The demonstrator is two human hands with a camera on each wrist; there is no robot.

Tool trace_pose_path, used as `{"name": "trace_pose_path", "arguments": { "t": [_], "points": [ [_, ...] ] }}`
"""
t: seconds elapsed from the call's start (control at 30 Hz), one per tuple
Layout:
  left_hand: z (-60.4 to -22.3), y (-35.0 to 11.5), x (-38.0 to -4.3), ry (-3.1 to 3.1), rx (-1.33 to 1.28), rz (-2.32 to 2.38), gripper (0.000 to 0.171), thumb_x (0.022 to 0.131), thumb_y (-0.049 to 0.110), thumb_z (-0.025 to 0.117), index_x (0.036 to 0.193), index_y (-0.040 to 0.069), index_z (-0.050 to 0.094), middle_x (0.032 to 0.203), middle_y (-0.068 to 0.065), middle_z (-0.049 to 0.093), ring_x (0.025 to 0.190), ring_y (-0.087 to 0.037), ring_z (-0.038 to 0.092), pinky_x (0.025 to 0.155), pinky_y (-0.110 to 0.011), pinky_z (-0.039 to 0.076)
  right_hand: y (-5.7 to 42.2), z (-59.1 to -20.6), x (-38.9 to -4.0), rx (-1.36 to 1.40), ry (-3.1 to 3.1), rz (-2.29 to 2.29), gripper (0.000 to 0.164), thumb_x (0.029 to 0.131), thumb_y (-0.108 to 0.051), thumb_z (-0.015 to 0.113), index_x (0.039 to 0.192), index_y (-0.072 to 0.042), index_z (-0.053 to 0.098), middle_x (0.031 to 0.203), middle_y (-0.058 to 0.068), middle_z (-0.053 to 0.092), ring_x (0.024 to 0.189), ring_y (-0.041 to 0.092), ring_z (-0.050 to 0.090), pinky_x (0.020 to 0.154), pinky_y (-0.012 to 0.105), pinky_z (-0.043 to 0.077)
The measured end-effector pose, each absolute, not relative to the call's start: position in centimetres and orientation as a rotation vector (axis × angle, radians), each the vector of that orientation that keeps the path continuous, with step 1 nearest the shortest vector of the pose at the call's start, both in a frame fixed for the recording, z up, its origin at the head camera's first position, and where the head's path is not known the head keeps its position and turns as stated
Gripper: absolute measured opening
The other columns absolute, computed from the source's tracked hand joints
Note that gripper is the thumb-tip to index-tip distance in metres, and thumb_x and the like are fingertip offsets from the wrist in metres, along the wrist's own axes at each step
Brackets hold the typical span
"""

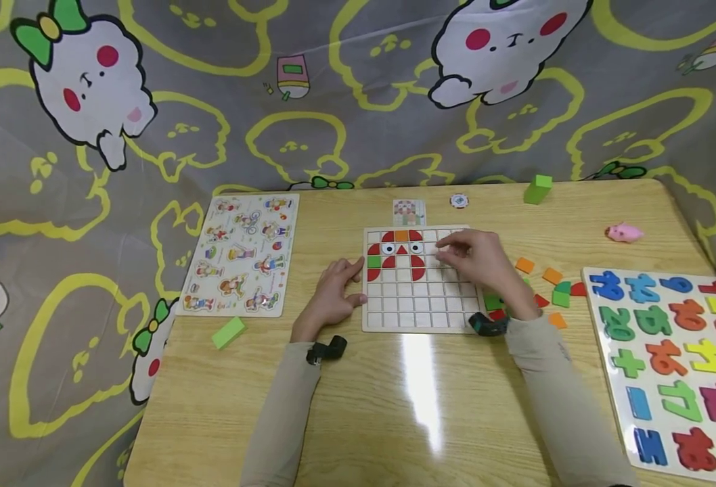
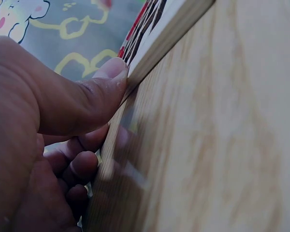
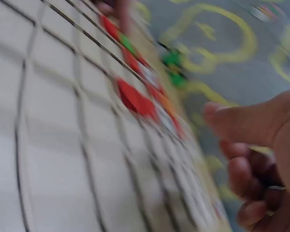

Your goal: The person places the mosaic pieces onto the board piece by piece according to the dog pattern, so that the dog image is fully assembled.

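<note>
A white wooden grid board [image 1: 394, 304] lies on the table, its upper left part filled with red, green and orange pieces and two eye tiles [image 1: 417, 248]. My left hand [image 1: 333, 294] rests at the board's left edge; in the left wrist view the thumb [image 2: 94, 99] touches its side, with the other fingers loosely bent below. Over the board's upper right part hovers my right hand [image 1: 476, 257], thumb and fingers bent toward each other. No piece shows in it; in the right wrist view its thumb [image 3: 246, 118] stands off the grid squares.
Loose coloured pieces [image 1: 553, 275] lie right of the board, partly under the right wrist. A number puzzle [image 1: 629, 419] is at the right, a picture puzzle [image 1: 236, 257] at the left. Behind stand a pattern card [image 1: 409, 212], a chip [image 1: 459, 201], a green block [image 1: 538, 189] and a pink pig [image 1: 624, 233].
</note>
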State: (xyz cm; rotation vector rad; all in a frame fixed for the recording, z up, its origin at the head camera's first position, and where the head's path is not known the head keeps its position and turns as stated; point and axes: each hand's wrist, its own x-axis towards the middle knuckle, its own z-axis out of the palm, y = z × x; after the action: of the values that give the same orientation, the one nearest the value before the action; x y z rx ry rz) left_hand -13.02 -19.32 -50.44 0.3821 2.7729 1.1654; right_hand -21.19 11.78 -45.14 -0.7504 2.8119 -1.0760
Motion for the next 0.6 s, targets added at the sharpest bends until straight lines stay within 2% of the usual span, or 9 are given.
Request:
{"name": "trace_pose_path", "arguments": {
  "t": [0.1, 0.3, 0.6],
  "points": [
    [-50.4, -19.3, -13.0, 2.775, 0.375, 1.161, 0.079, 0.084, 0.018, 0.076, 0.153, 0.011, 0.037, 0.1, 0.0, 0.049, 0.098, -0.019, 0.04, 0.091, -0.037, 0.031, 16.5, -43.7, -20.0, -0.56, 2.866, -0.973, 0.024, 0.089, -0.024, 0.074, 0.107, -0.008, 0.075, 0.086, 0.005, 0.068, 0.074, 0.019, 0.056, 0.064, 0.028, 0.044],
    [-50.2, -19.5, -12.7, 2.786, 0.349, 1.158, 0.079, 0.084, 0.018, 0.076, 0.153, 0.012, 0.038, 0.1, 0.0, 0.049, 0.099, -0.018, 0.041, 0.091, -0.037, 0.031, 23.5, -42.3, -17.3, -0.39, 2.868, -0.797, 0.027, 0.09, -0.025, 0.073, 0.108, -0.004, 0.074, 0.084, 0.006, 0.067, 0.07, 0.018, 0.056, 0.058, 0.029, 0.043],
    [-50.5, -19.1, -12.8, 2.786, 0.376, 1.164, 0.078, 0.084, 0.02, 0.076, 0.152, 0.012, 0.038, 0.101, 0.0, 0.05, 0.098, -0.019, 0.04, 0.091, -0.037, 0.031, 26.2, -43.7, -14.7, -0.356, 2.772, -0.693, 0.027, 0.086, -0.026, 0.076, 0.104, -0.006, 0.074, 0.084, 0.001, 0.066, 0.07, 0.013, 0.056, 0.061, 0.027, 0.042]
  ]
}}
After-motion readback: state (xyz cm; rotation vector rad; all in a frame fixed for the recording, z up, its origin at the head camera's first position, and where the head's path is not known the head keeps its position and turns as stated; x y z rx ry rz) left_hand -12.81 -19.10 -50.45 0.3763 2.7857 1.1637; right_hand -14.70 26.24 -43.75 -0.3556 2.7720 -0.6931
